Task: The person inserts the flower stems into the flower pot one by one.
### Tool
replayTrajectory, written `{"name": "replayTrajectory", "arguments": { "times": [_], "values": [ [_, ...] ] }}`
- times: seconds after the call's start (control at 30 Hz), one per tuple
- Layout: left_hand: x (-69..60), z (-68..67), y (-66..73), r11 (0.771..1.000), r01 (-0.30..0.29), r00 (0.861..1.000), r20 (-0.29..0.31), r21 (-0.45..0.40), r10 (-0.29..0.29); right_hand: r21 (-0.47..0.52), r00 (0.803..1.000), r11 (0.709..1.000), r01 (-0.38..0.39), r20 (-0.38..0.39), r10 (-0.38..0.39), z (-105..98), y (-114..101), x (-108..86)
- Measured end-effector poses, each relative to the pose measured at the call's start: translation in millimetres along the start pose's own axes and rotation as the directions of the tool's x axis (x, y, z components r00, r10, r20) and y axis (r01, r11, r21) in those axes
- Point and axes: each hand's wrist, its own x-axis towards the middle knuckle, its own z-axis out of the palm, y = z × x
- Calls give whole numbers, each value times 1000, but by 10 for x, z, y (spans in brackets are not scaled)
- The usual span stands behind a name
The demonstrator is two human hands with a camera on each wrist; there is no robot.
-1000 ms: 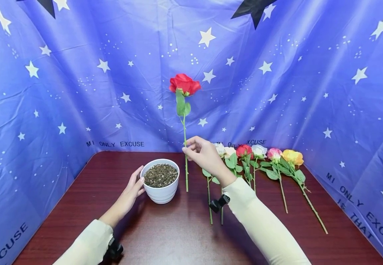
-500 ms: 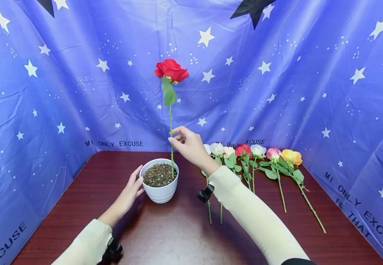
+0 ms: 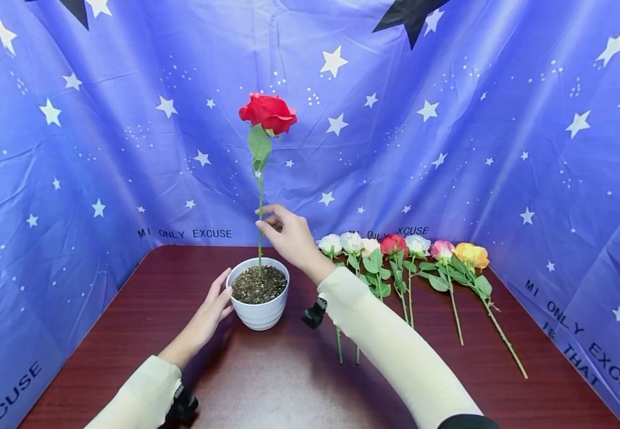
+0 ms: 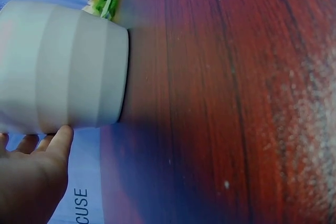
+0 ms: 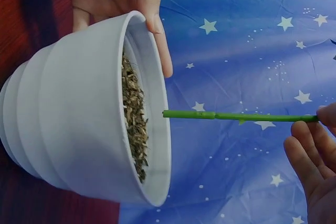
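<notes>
A red rose (image 3: 268, 114) stands upright above a white ribbed pot (image 3: 260, 313) filled with brown soil (image 3: 253, 285). My right hand (image 3: 288, 235) pinches its green stem (image 5: 236, 116) between thumb and fingertips. In the right wrist view the stem's cut end is just above the pot's rim, apart from the soil. My left hand (image 3: 209, 310) rests against the left side of the pot with fairly straight fingers. The left wrist view shows its thumb (image 4: 62, 139) and fingertips touching the pot's wall.
Right of the pot, several roses lie in a row on the dark red wooden table (image 3: 267, 381): white (image 3: 350, 242), red (image 3: 394, 245), pink (image 3: 442, 250) and yellow (image 3: 472, 255) among them. A blue star-printed cloth (image 3: 224, 131) hangs around the table's back and sides.
My right hand has carried the red rose left and upward, from beside the pot to above its soil. My left hand and the pot have stayed in place.
</notes>
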Motion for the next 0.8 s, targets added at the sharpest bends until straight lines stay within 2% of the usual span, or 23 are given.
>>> {"name": "replayTrajectory", "arguments": {
  "times": [0.27, 0.8],
  "values": [
    [1, -6, -1, 1000, -4, 1000, 10, 6, 4, 2, 1000, 1000, -6, -15, 6, 137, 44, -3],
    [5, -9, -24, 1000, -9, 1000, 11, 1, 9, -18, 999, 1000, -19, 44, 20, 277, 99, -53]
  ]
}}
